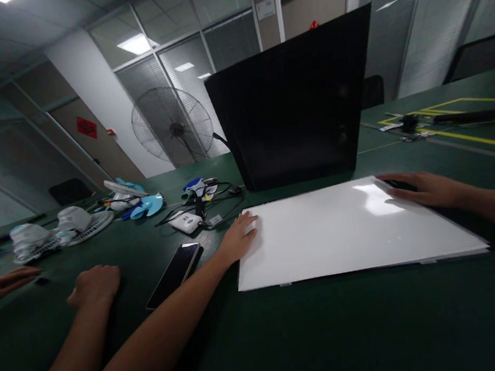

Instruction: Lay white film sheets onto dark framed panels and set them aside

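My left grip spreads over a glossy white board mid-frame, green counter below; whether my right grip closes, I can't tell.

"What is cut off?"
"A co-worker's bare arm is cut by the left edge; a long black object is blurred."
"And under the bare right hand?"
"A dark, partly covered object cannot be identified."

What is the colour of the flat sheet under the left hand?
White and shiny: the sheet shows in the head view.
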A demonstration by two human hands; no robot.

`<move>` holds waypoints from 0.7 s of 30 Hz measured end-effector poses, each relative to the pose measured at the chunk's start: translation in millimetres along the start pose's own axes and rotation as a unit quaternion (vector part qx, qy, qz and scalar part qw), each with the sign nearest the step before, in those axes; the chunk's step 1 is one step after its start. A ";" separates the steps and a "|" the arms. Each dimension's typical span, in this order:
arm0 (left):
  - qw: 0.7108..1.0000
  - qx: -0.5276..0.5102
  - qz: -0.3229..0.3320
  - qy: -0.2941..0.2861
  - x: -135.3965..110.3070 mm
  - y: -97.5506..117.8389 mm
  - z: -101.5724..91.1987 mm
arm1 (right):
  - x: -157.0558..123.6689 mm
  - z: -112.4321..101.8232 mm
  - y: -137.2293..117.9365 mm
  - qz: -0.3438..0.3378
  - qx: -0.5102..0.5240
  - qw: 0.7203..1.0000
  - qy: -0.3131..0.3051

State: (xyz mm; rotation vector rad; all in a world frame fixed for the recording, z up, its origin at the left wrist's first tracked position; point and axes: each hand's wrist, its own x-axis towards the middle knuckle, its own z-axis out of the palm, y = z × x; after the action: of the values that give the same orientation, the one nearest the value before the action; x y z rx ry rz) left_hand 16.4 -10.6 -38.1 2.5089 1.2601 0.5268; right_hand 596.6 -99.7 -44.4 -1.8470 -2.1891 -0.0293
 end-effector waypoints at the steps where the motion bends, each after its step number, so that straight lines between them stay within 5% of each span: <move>1: 1.000 0.001 0.001 -0.002 -0.1 -0.4 -0.2 | -0.3 0.4 0.4 -0.003 0.004 1.000 -0.006; 6: 1.000 0.006 0.016 -0.010 -1.1 -1.6 -2.0 | -6.1 -8.4 -8.3 -0.027 -0.019 0.997 0.066; 10: 1.000 0.011 0.004 -0.011 -1.7 -1.2 -2.4 | -11.8 -20.4 -38.7 -0.081 -0.037 0.988 0.127; 18: 1.000 -0.013 0.007 0.007 1.2 -5.9 1.3 | -37.3 -19.3 -187.2 -0.276 0.029 0.959 -0.052; 21: 0.999 -0.025 -0.006 0.023 4.4 -8.2 1.2 | -46.9 -17.1 -224.7 -0.320 0.030 0.944 -0.079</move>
State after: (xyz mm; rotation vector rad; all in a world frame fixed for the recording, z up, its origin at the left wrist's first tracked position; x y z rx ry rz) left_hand 13.6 -2.4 -41.6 2.4593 1.2608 0.6087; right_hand 388.9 -189.5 -2.1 -1.0643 -2.7696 0.0575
